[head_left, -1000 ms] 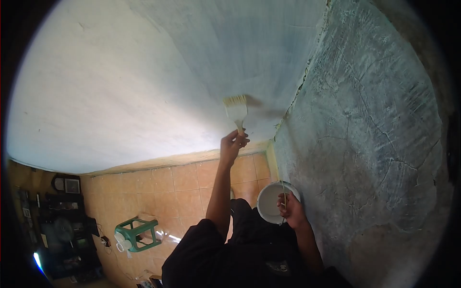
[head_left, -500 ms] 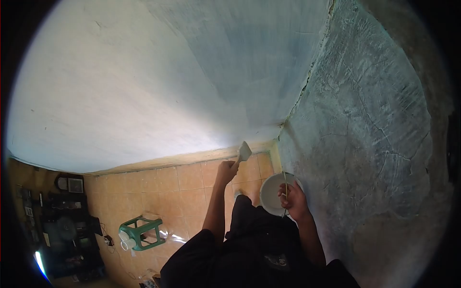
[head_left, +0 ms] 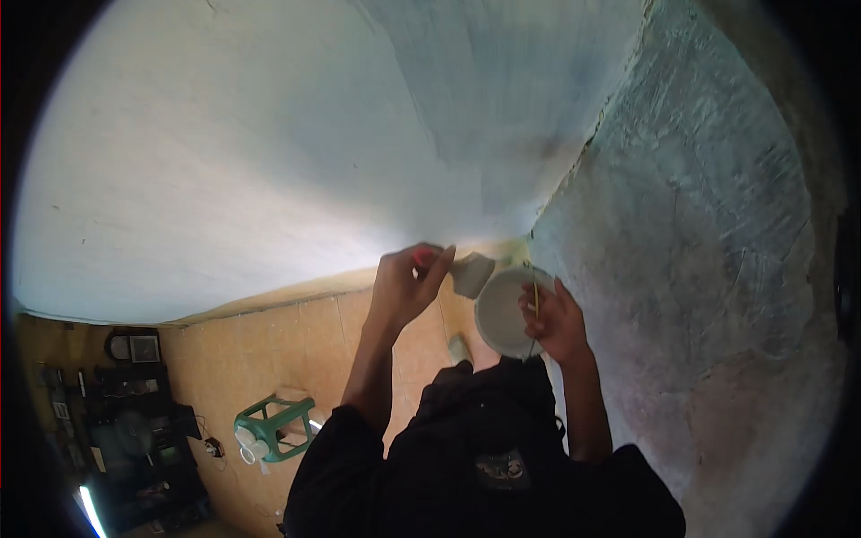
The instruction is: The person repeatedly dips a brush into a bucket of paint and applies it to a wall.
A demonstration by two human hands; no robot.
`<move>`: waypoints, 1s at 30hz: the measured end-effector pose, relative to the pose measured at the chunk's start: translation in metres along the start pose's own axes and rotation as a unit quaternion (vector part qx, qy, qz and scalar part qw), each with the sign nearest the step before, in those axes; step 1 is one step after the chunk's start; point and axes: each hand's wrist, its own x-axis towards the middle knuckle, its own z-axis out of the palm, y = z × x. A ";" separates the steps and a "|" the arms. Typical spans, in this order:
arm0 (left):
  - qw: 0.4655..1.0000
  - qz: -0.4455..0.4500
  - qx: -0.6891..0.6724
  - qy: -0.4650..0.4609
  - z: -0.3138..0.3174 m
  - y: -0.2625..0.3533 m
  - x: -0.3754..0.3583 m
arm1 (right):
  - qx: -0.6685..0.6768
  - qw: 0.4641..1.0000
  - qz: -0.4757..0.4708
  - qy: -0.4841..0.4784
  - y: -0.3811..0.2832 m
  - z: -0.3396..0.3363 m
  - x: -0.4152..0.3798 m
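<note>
My left hand [head_left: 413, 280] is closed on the handle of a wide flat brush [head_left: 473, 274], whose head points right, beside the rim of a white bucket [head_left: 489, 327]. A bit of red shows between my fingers. My right hand [head_left: 553, 321] grips the thin bucket handle [head_left: 537, 300] over the bucket's right side. Pale material lies inside the bucket. Behind both hands rises a whitish wall [head_left: 269, 179] with a darker grey-blue patch at the top.
A rough grey wall [head_left: 700, 233] stands close on the right and meets the pale wall in a corner. On the orange tiled floor [head_left: 314, 345] is a green stool [head_left: 276, 429] with white containers by it. Dark shelves [head_left: 134, 439] stand at the far left.
My left hand has moved up and nearer to the view, and the brush has turned from pointing up to pointing right, close to the bucket. The bucket and my right hand appear higher.
</note>
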 end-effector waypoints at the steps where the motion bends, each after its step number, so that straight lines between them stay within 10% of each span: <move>1: 1.000 0.001 0.003 -0.003 0.002 0.005 0.002 | 0.005 1.000 0.004 0.008 -0.001 0.005 0.002; 30: 0.975 0.061 0.197 -0.083 0.085 -0.012 0.018 | -0.003 0.984 0.037 -0.173 -0.070 0.075 0.018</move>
